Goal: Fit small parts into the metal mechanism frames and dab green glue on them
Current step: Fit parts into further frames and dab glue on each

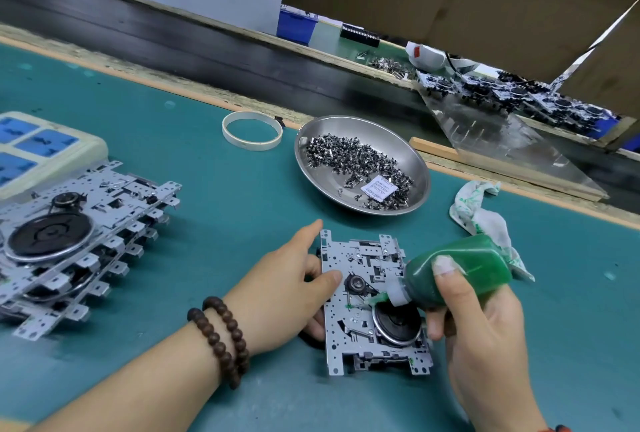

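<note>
A metal mechanism frame (367, 324) with a black flywheel lies flat on the green mat in front of me. My left hand (287, 279) grips its left edge, thumb resting on top. My right hand (485, 327) holds a green glue bottle (457, 272) tilted down to the left, its nozzle tip touching the frame's middle, where a green dab shows. A steel dish (311, 161) of small metal parts sits beyond the frame.
A stack of mechanism frames (79, 234) lies at the left, by a cream and blue power strip (41, 144). A white tape ring (252, 130) and a glue-stained rag (481, 210) lie on the mat. A conveyor belt runs behind the bench.
</note>
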Tool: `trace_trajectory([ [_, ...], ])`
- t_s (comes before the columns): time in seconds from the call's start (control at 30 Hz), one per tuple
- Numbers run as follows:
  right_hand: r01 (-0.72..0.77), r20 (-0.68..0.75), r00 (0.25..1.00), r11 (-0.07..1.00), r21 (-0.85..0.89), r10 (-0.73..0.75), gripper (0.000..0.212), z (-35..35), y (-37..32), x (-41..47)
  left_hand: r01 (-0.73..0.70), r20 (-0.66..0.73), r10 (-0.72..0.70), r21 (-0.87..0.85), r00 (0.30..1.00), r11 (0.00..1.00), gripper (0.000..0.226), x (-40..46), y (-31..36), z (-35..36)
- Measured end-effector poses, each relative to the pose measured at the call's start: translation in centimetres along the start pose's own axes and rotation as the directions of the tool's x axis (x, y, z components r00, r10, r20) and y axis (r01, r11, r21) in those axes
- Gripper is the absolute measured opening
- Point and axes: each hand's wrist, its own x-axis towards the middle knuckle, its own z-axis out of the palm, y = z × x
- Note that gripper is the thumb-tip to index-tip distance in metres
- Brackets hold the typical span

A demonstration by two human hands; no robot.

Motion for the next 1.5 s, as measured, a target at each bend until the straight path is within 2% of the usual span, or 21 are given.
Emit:
trace_trajectory([
  [0.23,0.026,0.049,0.998,0.999,0.024,-0.027,0.020,0.08,-0.03,-0.02,-0.004,-0.003,0.004,0.011,1.000,1.000,0.068,-0.08,0.12,-0.01],
  [0.37,0.000,0.013,1.000,1.000,0.002,0.000,0.015,-0.06,0.18,0.06,-0.002,0.001,0.002,0.009,1.000,1.000,0.068,-0.09,0.12,-0.03],
  [0.53,-0.025,0.008,1.000,0.998,0.054,0.025,0.017,-0.08,-0.03,-0.04,-0.005,-0.004,0.005,0.011,1.000,1.000,0.069,-0.13,0.05,-0.02],
  [0.73,-0.025,-0.013,1.000,1.000,0.015,0.025,0.015,-0.21,0.18,-0.03,0.000,-0.012,0.000,-0.013,1.000,1.000,0.068,-0.10,0.06,0.01],
  [0.9,-0.045,-0.009,0.999,0.989,0.140,0.047,0.020,-0.36,0.10,0.21,0.001,-0.011,-0.001,-0.018,1.000,1.000,0.069,-0.17,0.03,-0.05],
  [0.97,-0.067,0.002,0.998,0.982,0.174,0.068,0.040,-0.46,0.17,0.24,-0.002,-0.011,0.002,-0.024,1.000,1.000,0.069,-0.13,-0.04,-0.05],
  [1.03,-0.109,-0.022,0.993,0.969,0.222,0.117,0.048,-0.47,0.12,0.25,-0.003,-0.008,0.003,-0.024,1.000,1.000,0.068,-0.11,-0.10,-0.06],
  [1.13,-0.148,-0.070,0.982,0.943,0.299,0.177,0.034,-0.69,0.11,0.43,0.002,-0.001,-0.002,-0.052,1.000,0.999,0.069,-0.06,-0.20,-0.13],
  [1.23,-0.167,-0.084,0.975,0.928,0.333,0.206,0.031,-0.80,0.29,0.52,0.003,0.008,-0.002,-0.082,1.000,0.997,0.068,-0.09,-0.28,-0.22],
  [1.37,-0.153,-0.062,0.983,0.953,0.261,0.175,0.049,-0.49,0.20,0.39,-0.004,0.005,0.004,-0.094,1.000,0.996,0.067,-0.10,-0.32,-0.18],
  [1.5,-0.101,0.011,0.995,0.982,0.160,0.100,0.042,-0.38,0.17,0.31,-0.006,-0.001,0.006,-0.103,1.000,0.995,0.067,-0.13,-0.30,-0.12],
])
